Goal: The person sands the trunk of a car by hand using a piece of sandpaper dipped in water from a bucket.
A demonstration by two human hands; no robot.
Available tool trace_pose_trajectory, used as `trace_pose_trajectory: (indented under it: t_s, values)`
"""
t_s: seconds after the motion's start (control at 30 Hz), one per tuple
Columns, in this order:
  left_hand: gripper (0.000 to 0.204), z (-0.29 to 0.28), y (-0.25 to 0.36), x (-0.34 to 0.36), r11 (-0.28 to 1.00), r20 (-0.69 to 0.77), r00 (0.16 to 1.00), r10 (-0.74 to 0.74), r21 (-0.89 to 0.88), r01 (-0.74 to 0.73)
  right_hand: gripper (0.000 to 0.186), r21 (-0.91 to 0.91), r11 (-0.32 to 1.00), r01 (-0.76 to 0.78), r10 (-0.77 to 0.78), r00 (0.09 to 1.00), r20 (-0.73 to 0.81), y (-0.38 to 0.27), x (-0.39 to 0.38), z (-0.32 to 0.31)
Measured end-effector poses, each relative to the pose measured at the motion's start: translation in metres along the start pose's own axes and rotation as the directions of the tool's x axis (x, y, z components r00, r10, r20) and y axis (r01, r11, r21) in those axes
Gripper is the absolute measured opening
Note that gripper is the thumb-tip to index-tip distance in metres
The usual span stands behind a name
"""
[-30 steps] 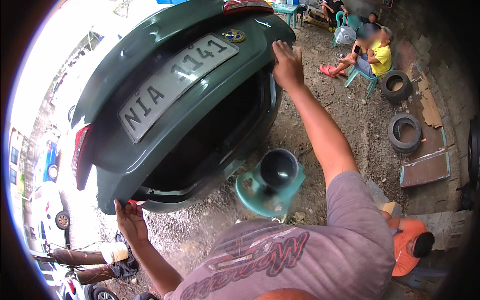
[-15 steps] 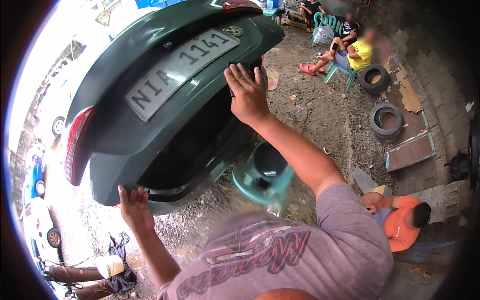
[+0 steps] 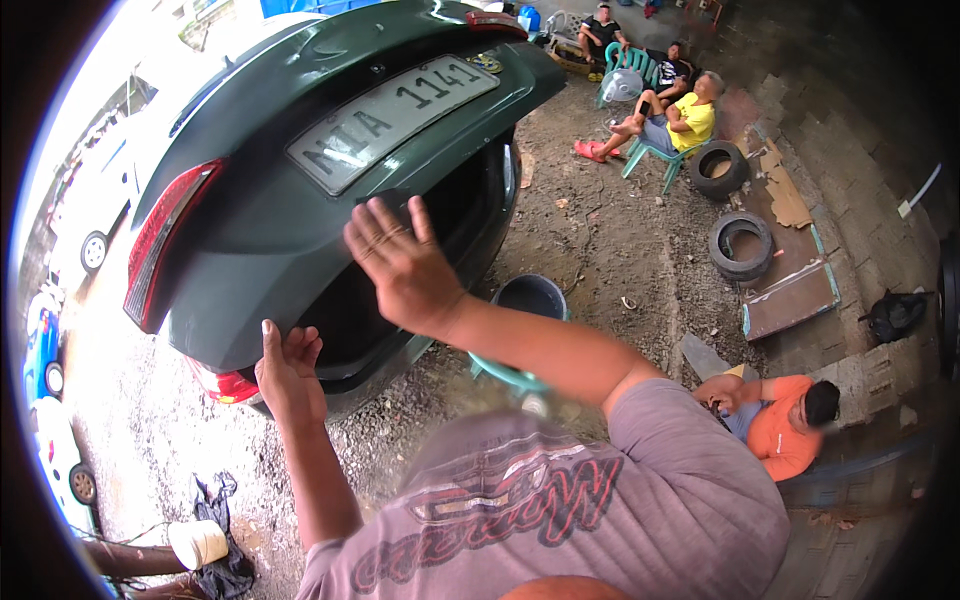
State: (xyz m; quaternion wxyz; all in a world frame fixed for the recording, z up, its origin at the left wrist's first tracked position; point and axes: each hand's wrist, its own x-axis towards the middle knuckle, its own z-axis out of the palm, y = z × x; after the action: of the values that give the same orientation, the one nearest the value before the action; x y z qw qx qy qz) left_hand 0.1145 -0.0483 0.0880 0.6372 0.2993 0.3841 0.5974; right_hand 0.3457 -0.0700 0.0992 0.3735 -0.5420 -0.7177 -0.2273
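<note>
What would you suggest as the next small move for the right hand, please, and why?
I would probably slide the right hand and its dark pad toward the left hand: the pad seems to lie against the green tailgate, whose surface continues between the two hands.

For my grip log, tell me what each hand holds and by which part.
The right hand, flat, holds a dark pad by its outer face against the trunk lid. The left hand is at the lid's lower edge; whether it grips cannot be told.
</note>
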Motion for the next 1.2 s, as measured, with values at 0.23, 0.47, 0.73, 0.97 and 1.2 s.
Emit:
trace_pose_trajectory:
  t_s: [0.23, 0.47, 0.73, 0.97, 1.2]
  values:
    - [0.037, 0.0, -0.01, 0.008, 0.999, 0.038, 0.999, -0.025, -0.034, 0.027, 0.053, 0.078, 0.997, 0.02, -0.027, 0.996, 0.083, -0.014, -0.004, -0.023]
    - [0.035, -0.004, -0.007, 0.008, 0.999, -0.063, 0.997, 0.051, 0.002, -0.051, 0.036, 0.301, 0.87, -0.391, 0.468, 0.847, -0.253, 0.135, -0.02, -0.164]
    - [0.039, 0.001, -0.022, 0.015, 0.987, -0.074, 0.984, 0.161, 0.012, -0.161, 0.026, 0.625, 0.483, -0.613, 0.875, 0.323, -0.36, 0.249, -0.108, -0.293]
    - [0.038, -0.003, -0.022, 0.021, 0.978, -0.128, 0.97, 0.205, 0.067, -0.198, 0.03, 0.849, -0.172, -0.499, 0.985, -0.084, 0.15, 0.187, -0.181, -0.217]
    - [0.038, -0.01, -0.019, 0.022, 0.975, -0.121, 0.97, 0.213, 0.092, -0.203, 0.066, 0.547, 0.462, -0.698, 0.885, 0.323, -0.335, 0.193, -0.161, -0.294]
